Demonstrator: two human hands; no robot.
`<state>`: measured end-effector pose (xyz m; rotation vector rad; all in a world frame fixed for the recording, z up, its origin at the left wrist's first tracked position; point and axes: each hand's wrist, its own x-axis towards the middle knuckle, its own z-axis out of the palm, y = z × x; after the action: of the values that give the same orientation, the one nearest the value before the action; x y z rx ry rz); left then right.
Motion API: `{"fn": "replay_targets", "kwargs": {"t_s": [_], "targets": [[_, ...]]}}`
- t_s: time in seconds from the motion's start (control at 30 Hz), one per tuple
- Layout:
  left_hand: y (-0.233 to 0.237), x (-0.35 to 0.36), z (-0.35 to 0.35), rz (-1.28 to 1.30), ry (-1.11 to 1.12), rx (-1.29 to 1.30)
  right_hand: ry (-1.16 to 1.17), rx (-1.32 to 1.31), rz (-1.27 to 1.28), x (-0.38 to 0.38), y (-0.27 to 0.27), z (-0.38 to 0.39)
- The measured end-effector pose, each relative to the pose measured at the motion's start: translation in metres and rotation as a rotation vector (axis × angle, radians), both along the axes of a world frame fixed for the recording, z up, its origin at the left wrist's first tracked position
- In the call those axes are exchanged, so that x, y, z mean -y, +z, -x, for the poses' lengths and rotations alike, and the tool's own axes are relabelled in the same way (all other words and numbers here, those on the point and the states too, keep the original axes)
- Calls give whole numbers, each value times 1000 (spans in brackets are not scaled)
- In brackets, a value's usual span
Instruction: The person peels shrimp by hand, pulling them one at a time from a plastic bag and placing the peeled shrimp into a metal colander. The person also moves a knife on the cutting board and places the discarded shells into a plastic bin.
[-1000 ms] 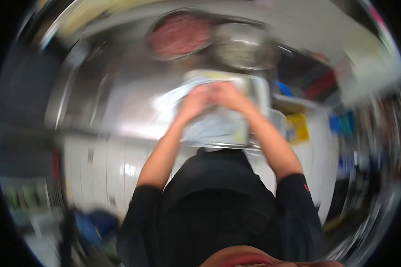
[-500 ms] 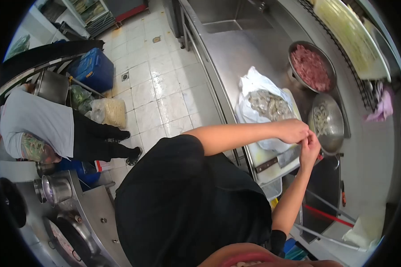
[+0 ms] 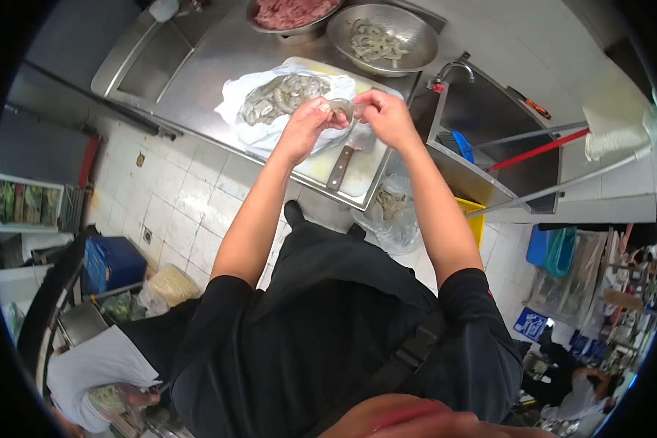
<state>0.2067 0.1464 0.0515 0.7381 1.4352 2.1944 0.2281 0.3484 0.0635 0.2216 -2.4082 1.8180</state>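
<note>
My left hand (image 3: 310, 128) is closed, pinching a grey raw shrimp (image 3: 341, 109) above the white cutting board (image 3: 316, 166). My right hand (image 3: 388, 120) meets it from the other side, thumb and fingers pinched at the shrimp's end. Below my hands a cleaver (image 3: 341, 168) lies on the board, its brown handle toward me. Left of them, an opened white plastic bag (image 3: 233, 95) holds a heap of unpeeled shrimp (image 3: 288, 96). Beyond the board, a steel bowl (image 3: 420, 55) contains peeled shrimp (image 3: 376, 41).
A bowl of raw meat (image 3: 296, 11) stands at the back of the steel counter (image 3: 219, 62). To the right is a sink with a faucet (image 3: 456, 67) and a red-handled pole (image 3: 540, 150). A clear bag (image 3: 394, 226) hangs below the board. Another person (image 3: 98, 372) bends at lower left.
My view has swung to the right, so the counter now lies straight ahead. My hands have drawn slightly apart, and the shrimp between them has come into sight.
</note>
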Motion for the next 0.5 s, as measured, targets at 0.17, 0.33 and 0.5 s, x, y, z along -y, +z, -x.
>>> {"fn": "replay_targets", "kwargs": {"t_s": [0.17,0.33,0.5], "targets": [[4,-42,-3,-137,-76,164,-26,-145,-44,-15,12,-33],[11,-70,-9,79,24,64,-243,-187,-323,-35,12,-52],[7,-91,-18,96,-7,166,-379,-245,-458,-56,8,-68]]}}
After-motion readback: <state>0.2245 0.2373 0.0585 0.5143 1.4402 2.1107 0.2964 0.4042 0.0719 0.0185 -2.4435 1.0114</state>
